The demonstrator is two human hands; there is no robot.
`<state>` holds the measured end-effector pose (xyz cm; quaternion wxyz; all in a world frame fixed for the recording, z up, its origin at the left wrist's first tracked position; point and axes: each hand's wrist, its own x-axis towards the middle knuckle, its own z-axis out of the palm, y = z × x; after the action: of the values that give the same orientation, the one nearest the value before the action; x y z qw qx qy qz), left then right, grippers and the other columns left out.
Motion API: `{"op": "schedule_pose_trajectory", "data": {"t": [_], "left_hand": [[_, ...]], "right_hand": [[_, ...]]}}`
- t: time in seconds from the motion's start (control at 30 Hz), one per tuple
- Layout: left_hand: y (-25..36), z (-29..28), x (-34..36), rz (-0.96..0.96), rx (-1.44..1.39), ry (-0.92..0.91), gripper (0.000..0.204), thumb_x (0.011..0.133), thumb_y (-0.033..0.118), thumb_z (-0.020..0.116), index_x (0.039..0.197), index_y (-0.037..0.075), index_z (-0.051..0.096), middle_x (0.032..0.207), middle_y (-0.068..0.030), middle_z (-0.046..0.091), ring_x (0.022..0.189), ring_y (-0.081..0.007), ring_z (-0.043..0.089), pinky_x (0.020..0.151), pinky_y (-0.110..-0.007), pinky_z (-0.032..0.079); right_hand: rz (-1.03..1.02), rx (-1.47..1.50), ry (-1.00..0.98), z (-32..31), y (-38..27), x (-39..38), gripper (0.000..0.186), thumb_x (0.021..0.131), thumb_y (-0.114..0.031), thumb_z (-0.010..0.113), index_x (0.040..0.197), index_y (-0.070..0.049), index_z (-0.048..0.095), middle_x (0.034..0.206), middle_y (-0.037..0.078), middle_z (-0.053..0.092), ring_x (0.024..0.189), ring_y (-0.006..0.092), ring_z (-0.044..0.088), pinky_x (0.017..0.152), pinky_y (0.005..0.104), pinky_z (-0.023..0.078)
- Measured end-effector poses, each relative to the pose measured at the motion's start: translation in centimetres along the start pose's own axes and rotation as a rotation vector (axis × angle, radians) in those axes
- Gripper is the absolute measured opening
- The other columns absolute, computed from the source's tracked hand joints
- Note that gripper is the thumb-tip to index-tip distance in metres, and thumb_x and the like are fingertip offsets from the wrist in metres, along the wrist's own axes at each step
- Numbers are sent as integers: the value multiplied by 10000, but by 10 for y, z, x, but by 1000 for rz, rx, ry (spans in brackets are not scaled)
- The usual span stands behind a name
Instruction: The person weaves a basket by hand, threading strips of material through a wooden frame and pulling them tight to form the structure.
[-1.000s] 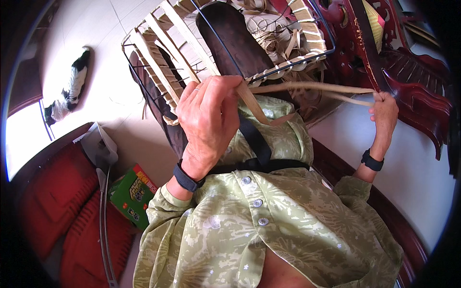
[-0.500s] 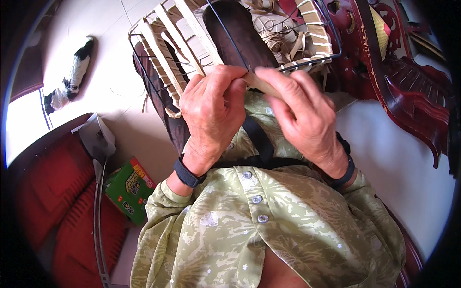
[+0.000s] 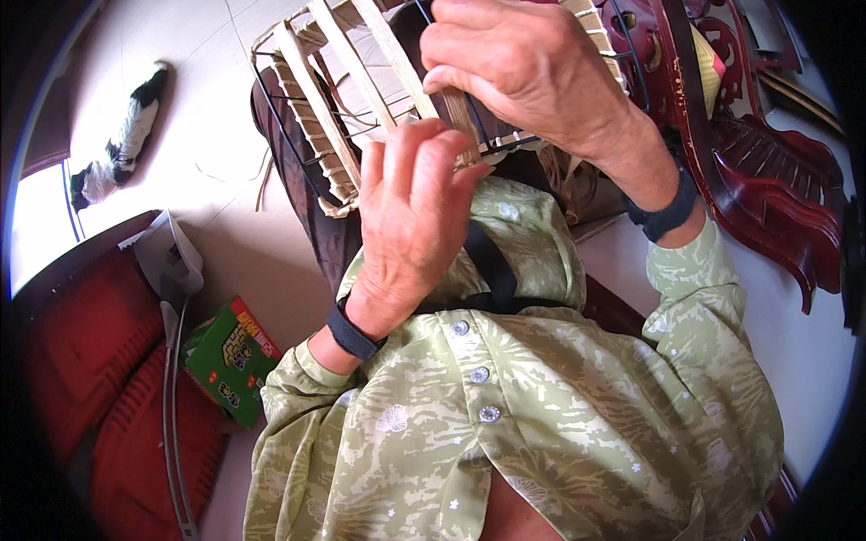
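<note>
A rectangular dark wire frame (image 3: 289, 126) rests across my lap, its edges wrapped in pale flat strips. Several tan flat strips (image 3: 354, 63) run across it from the far edge to the near edge. My left hand (image 3: 410, 203) is at the near edge, fingers closed around the lower end of one flat strip (image 3: 458, 117). Farther along that strip, my right hand (image 3: 532, 77) is closed with thumb against fingers, gripping it over the frame. The right hand hides part of the frame's far right side. Loose strips (image 3: 564, 176) hang below the right wrist.
Carved dark red wooden furniture (image 3: 767, 198) stands at the right. On the left are a red padded seat (image 3: 81, 334), a green box (image 3: 233, 361) and a pale, long-handled object (image 3: 171, 257). A black-and-white animal (image 3: 131, 135) lies on the floor at the far left.
My right hand has moved away and up along the strip, which now lies in line with the other strips. The left hand has dropped slightly toward me, at the near edge.
</note>
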<state>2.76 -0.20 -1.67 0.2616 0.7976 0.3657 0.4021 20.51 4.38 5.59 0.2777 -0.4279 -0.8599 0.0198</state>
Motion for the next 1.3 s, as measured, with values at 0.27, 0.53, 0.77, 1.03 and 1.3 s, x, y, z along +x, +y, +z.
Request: {"op": "schedule_pose_trajectory", "data": {"t": [0.27, 0.53, 0.77, 1.03, 1.3], "left_hand": [[1, -1, 2, 78, 119, -18, 304, 781, 9, 780, 1066, 70, 695, 1056, -91, 624, 849, -285, 594, 752, -386, 494], [5, -2, -1, 13, 137, -73, 197, 773, 43, 748, 951, 70, 667, 1050, -28, 598, 775, -223, 568, 711, -374, 428], [10, 2, 4, -114, 52, -100, 174, 785, 12, 720, 933, 84, 666, 1044, -33, 608, 804, -270, 544, 733, -374, 413], [16, -2, 13, -110, 105, -199, 119, 818, 33, 699, 917, 93, 670, 1059, -27, 613, 887, -266, 557, 824, -376, 402], [17, -7, 13, -146, 96, -257, 84, 849, 51, 665, 927, 79, 677, 1078, -36, 618, 920, -280, 550, 872, -375, 386]], "right_hand": [[61, -126, -62, 7, 2, 4, 55, 846, -126, 665, 898, -107, 658, 827, 94, 520, 697, 290, 643, 585, 394, 513], [28, -109, 148, -9, -16, -9, 111, 818, -92, 746, 898, -52, 680, 846, 99, 625, 763, 231, 658, 635, 343, 516], [832, 381, 83, 24, -90, -100, 120, 877, -83, 741, 983, -33, 716, 780, 126, 700, 693, 286, 711, 555, 371, 527], [925, 452, 314, 43, -103, -115, 428, 929, -49, 673, 1337, -20, 550, 730, 115, 702, 663, 253, 731, 560, 331, 535], [1257, 1252, 430, 42, -91, -111, 228, 981, -16, 619, 1209, -10, 636, 864, 46, 731, 561, 15, 547, 472, 169, 389]]}}
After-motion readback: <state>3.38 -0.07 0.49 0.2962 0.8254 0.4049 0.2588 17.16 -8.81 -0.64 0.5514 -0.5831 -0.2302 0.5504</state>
